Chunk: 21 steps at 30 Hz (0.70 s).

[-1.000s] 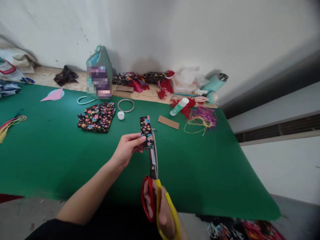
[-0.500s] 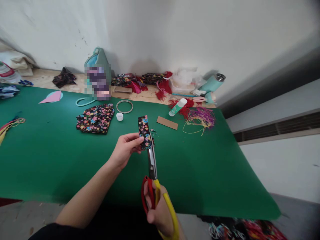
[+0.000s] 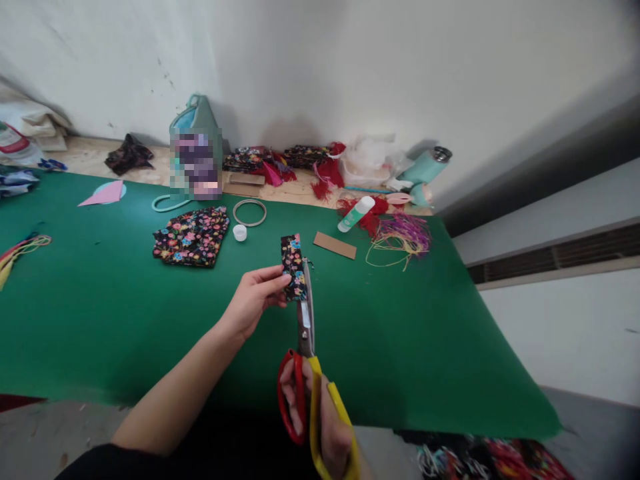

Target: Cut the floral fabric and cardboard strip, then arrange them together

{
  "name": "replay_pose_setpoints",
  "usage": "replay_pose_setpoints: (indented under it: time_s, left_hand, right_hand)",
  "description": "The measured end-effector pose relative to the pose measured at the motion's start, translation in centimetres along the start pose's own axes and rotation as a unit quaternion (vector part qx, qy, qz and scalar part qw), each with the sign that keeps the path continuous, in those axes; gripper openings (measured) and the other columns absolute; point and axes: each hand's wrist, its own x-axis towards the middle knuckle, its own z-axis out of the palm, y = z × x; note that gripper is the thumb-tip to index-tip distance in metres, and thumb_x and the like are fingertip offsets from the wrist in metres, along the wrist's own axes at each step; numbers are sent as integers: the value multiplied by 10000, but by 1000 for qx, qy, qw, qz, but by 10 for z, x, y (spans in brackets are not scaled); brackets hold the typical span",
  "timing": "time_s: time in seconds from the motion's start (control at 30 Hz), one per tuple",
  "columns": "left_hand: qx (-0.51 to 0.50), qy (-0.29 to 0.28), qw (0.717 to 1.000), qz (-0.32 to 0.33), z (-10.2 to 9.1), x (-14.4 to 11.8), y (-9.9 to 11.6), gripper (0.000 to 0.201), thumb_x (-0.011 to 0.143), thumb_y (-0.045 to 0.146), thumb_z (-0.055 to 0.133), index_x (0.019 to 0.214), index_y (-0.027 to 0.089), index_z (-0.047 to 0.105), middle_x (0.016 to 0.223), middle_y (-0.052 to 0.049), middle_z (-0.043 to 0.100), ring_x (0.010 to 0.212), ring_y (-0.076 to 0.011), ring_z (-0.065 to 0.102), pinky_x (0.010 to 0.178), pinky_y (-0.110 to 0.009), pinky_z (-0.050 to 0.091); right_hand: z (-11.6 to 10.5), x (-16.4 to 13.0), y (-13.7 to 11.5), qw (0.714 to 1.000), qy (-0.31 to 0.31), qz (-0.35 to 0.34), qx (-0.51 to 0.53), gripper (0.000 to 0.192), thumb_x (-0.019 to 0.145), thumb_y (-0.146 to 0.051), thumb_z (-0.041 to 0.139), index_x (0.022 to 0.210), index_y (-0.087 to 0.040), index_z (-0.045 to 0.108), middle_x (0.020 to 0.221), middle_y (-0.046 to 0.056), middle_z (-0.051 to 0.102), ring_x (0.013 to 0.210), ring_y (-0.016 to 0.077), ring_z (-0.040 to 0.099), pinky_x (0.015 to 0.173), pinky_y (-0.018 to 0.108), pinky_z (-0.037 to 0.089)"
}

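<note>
Pinched floral strip (image 3: 293, 257) in left hand (image 3: 254, 293) over bench (image 3: 425, 347), between near and far edges, gripped scissors (image 3: 303, 337) in right hand (image 3: 335, 430) with blades (image 3: 309, 293) alongside, and likely risked a nicked thumb (image 3: 280, 282) or crooked edge from any slipping pinch.

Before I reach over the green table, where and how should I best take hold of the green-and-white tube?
Probably grip the green-and-white tube around its middle, coming from above and the near side. It lies slanted, its far end pointing right, so a grip across its long, narrow body should suit. Red threads lie beside it, so try not to pinch them.
</note>
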Motion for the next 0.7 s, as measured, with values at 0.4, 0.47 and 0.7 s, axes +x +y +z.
replay_pose_setpoints:
  time_s: [0.4, 0.47, 0.7]
  left_hand:
    - [35, -16, 999, 10, 0, -1, -4, 288, 567, 303, 828, 771, 118, 742, 633, -30, 667, 468, -73, 530, 438, -195, 434]
    - [36, -9, 999, 9, 0, -1, -4, 294, 555, 300, 833, 764, 116, 739, 626, -25, 659, 464, -73, 527, 435, -196, 436]
    - [40, -16, 999, 12, 3, -3, -1, 290, 560, 316, 830, 745, 115, 735, 607, -27, 650, 458, -72, 523, 437, -191, 430]
  right_hand:
    - [4, 4, -15, 969, 71, 20, -235, 793, 430, -881, 616, 817, -200, 490, 590, -76, 383, 485, 70, 321, 391, 196, 282]
    - [0, 4, -13, 958, 88, 8, -273, 734, 445, -837, 664, 772, -205, 484, 597, -62, 409, 513, 85, 349, 415, 204, 314]
    - [-4, 8, -17, 968, 117, -22, -219, 499, 555, -552, 830, 677, -225, 474, 566, -64, 372, 518, 99, 349, 420, 205, 320]
